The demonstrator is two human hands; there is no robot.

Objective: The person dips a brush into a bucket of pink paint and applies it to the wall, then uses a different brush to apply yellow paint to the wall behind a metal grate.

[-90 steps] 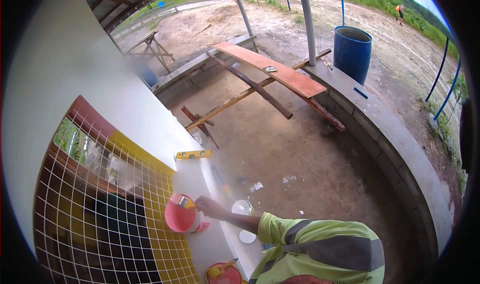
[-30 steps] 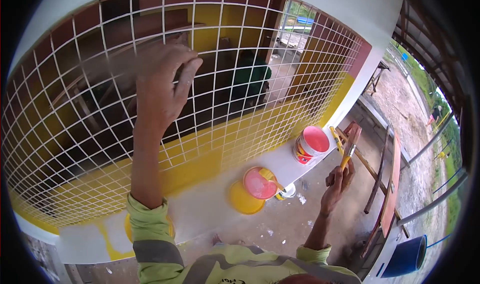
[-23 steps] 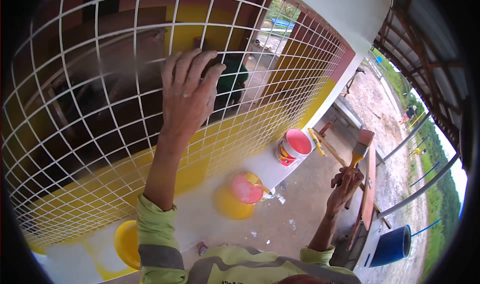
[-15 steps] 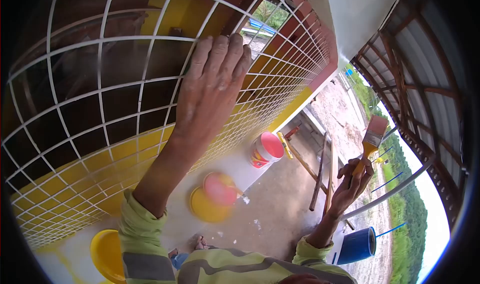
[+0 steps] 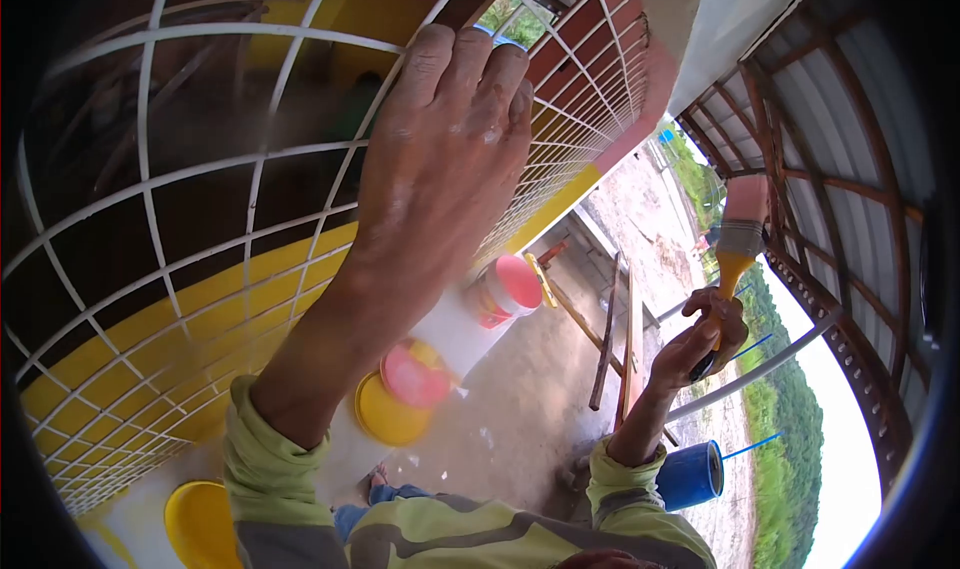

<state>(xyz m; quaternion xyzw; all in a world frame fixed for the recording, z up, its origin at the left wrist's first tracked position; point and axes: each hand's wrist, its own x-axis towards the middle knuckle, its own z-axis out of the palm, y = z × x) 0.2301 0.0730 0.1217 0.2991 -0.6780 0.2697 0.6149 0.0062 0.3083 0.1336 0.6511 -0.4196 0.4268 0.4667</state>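
My left hand (image 5: 440, 159) is raised high and grips the white wire grille (image 5: 150, 179) of the window opening, fingers hooked over a bar. My right hand (image 5: 700, 334) is held out to the right and holds a yellow-handled paintbrush (image 5: 737, 241) upright, its bristles wet with pink paint. Below, on the white ledge (image 5: 445, 324), stand a paint bucket with pink paint (image 5: 510, 287) and a smaller pink-filled container (image 5: 412, 372) on a yellow lid (image 5: 385, 419).
Another yellow lid (image 5: 200, 524) lies at the ledge's near end. Wooden planks (image 5: 625, 339) lean across the concrete floor. A blue barrel (image 5: 690, 474) stands by a grey pole (image 5: 750, 374). A metal roof frame (image 5: 830, 179) runs overhead on the right.
I have risen closer to the grille. My left hand climbed up the wire and took hold. My right hand lifted the brush higher.
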